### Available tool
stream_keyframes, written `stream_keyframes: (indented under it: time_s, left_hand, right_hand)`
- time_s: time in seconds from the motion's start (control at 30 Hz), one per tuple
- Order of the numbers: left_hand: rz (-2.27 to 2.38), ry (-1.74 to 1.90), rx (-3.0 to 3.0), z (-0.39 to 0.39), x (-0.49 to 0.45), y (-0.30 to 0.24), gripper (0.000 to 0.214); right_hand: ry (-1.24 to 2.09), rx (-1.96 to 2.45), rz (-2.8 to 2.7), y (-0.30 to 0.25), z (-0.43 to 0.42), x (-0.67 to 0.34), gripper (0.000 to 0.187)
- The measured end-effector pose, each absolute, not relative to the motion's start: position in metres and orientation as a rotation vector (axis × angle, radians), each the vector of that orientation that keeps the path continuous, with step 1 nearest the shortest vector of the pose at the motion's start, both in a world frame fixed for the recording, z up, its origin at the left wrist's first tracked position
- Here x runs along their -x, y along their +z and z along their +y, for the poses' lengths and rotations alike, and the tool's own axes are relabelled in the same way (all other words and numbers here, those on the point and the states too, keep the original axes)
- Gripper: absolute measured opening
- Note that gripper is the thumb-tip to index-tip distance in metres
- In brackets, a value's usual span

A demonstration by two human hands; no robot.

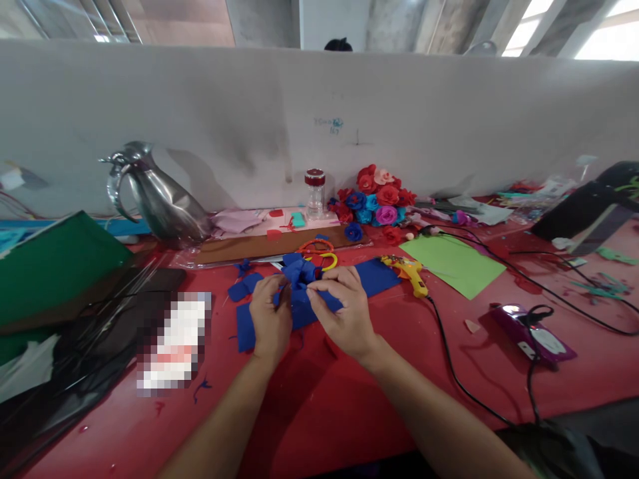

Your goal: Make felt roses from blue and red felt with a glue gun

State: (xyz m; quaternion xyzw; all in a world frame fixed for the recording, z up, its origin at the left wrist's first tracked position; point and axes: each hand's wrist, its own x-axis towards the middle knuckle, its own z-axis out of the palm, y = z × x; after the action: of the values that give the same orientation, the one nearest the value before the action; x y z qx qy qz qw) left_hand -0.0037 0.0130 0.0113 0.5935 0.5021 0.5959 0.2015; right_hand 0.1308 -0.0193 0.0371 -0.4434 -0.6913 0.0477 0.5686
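Two bare hands meet over a red tabletop (pixel 309 426). The left hand (pixel 272 313) has thumb and fingers curled narrow beside one gathered, dark-blue paper piece (pixel 299 271); whether they grip it I cannot tell. The right hand (pixel 344 309) brings thumb and forefinger nearly together at the piece's near right side; anything pinched there is too small to make out. The blue piece sits just beyond the fingertips, above flat dark-blue paper (pixel 382 276).

To the right lie one glossy purple case (pixel 529 336) with a black plug, one yellow glue gun (pixel 412 271) with a black cord, and one lime-green rectangular sheet (pixel 452 263). Just behind the blue piece show one yellow handle loop (pixel 330 261) and one orange-red loop (pixel 319 243).

Farther back are one long brown strip (pixel 239 247), one silver metal jug (pixel 164 199), one clear jar with a red lid (pixel 315 199), and one heap of paper flowers (pixel 387 195), too overlapped to count, with one magenta bloom.
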Motion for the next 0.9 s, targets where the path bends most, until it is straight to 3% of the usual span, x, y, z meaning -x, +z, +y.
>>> stream_keyframes:
  time_s: [0.4, 0.9]
  left_hand:
    - [0.991, 1.510, -1.102, 0.014, -0.006, 0.011, 0.011]
    - [0.940, 1.408, -1.020, 0.016, -0.004, 0.015, 0.010]
  right_hand:
    - [-0.441, 1.124, -1.697, 0.026, -0.017, -0.134, 0.009]
    - [-0.085, 1.017, -1.675, 0.039, -0.016, -0.145, 0.011]
